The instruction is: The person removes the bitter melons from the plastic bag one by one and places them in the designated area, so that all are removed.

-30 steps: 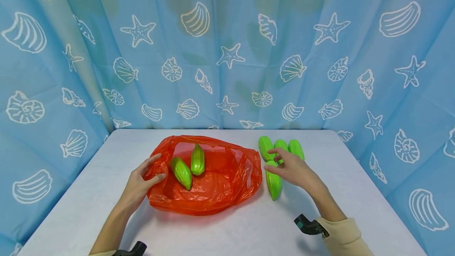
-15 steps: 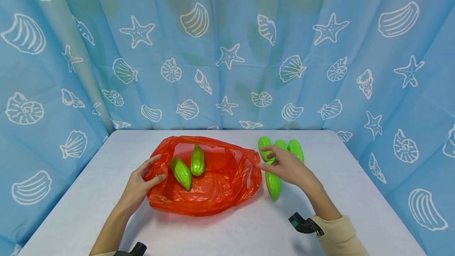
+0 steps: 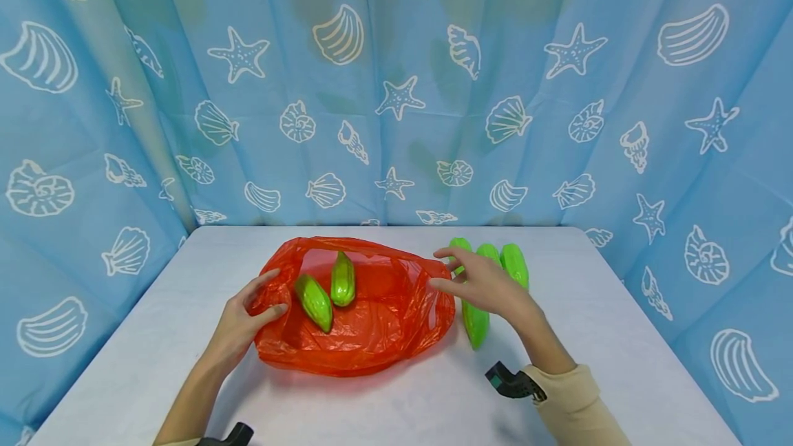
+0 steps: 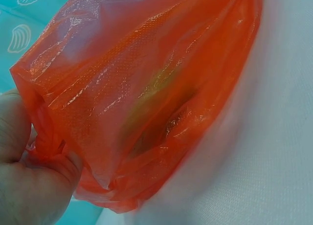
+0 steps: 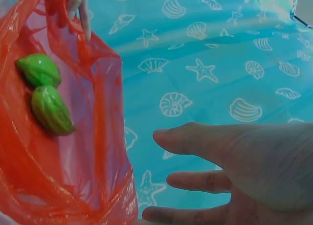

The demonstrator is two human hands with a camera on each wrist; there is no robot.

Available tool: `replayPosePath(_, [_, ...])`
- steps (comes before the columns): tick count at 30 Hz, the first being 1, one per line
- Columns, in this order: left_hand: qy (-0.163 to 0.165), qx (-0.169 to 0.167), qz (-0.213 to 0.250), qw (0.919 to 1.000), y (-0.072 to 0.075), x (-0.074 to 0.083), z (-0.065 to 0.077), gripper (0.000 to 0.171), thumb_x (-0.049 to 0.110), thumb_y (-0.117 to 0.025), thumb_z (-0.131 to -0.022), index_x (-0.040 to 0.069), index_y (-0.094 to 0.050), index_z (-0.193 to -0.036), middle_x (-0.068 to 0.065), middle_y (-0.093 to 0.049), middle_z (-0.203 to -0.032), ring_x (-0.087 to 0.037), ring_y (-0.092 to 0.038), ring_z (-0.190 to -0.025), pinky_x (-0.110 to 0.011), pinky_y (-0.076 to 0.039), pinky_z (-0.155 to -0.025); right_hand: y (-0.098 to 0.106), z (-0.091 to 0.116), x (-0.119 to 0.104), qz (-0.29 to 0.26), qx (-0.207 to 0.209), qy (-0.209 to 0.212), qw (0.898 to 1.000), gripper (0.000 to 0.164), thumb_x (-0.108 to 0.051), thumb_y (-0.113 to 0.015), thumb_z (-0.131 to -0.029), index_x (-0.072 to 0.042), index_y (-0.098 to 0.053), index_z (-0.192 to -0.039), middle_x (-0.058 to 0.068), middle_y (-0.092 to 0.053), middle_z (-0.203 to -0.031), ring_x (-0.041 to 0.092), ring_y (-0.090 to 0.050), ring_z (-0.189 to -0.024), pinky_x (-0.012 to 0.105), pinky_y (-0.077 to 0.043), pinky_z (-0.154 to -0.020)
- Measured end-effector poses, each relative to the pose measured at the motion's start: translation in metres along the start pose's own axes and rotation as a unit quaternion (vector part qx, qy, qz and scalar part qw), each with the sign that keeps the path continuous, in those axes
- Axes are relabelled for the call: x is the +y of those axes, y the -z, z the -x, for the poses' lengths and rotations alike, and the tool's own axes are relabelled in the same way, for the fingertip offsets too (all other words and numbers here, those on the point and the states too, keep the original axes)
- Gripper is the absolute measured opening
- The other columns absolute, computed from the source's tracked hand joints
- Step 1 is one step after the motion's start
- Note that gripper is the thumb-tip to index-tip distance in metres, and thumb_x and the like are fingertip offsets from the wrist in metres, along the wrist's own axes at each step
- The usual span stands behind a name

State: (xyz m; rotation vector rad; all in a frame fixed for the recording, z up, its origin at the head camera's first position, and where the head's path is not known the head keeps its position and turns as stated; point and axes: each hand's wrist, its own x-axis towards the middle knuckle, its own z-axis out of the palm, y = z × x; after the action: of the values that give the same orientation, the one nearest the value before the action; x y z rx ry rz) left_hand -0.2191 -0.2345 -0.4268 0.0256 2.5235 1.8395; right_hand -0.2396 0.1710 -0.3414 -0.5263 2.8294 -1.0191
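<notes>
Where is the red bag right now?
In the head view, the red bag lies on the white table, left of centre, between the left hand and the loose green vegetables.

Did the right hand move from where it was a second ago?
Yes. In the head view, the right hand has moved left: it was just right of the unmoved red bag and now overlaps its right edge.

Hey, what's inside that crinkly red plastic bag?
Two shiny green, oblong vegetables lie inside the red plastic bag. Anything beneath them, or where it folds over, is hidden.
</notes>
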Motion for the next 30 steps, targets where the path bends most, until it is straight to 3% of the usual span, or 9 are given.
replayPosePath(12, [-0.001,0.001,-0.005,1.0,0.001,0.0,0.0,0.071,0.026,-0.07,-0.09,0.022,-0.035,-0.152,-0.014,-0.035,-0.156,-0.036,-0.043,-0.135,-0.029,-0.058,-0.088,-0.015,-0.011,-0.016,0.011,-0.021,0.005,1.0,0.053,-0.039,-0.072,-0.087,-0.018,-0.056,-0.133,0.009,-0.066,-0.12,0.026,-0.063,-0.107,0.036,-0.06,-0.078])
replayPosePath(23, [-0.001,0.002,-0.003,1.0,0.001,-0.001,0.0,0.071,0.026,-0.07,-0.09,0.022,-0.035,-0.152,-0.014,-0.036,-0.155,-0.036,-0.044,-0.135,-0.029,-0.058,-0.088,-0.036,-0.018,-0.032,0.034,-0.031,0.013,0.999,0.051,-0.036,-0.074,-0.086,-0.017,-0.057,-0.13,0.005,-0.067,-0.11,0.019,-0.063,-0.094,0.029,-0.06,-0.073])
replayPosePath(30, [0.0,0.001,0.002,1.0,0.001,-0.001,0.0,0.071,0.026,-0.07,-0.09,0.023,-0.035,-0.152,-0.014,-0.035,-0.156,-0.036,-0.043,-0.135,-0.029,-0.058,-0.088,-0.051,-0.03,-0.038,0.031,-0.054,0.018,0.998,0.053,-0.039,-0.073,-0.086,-0.017,-0.056,-0.132,0.006,-0.066,-0.115,0.026,-0.064,-0.106,0.032,-0.06,-0.076])
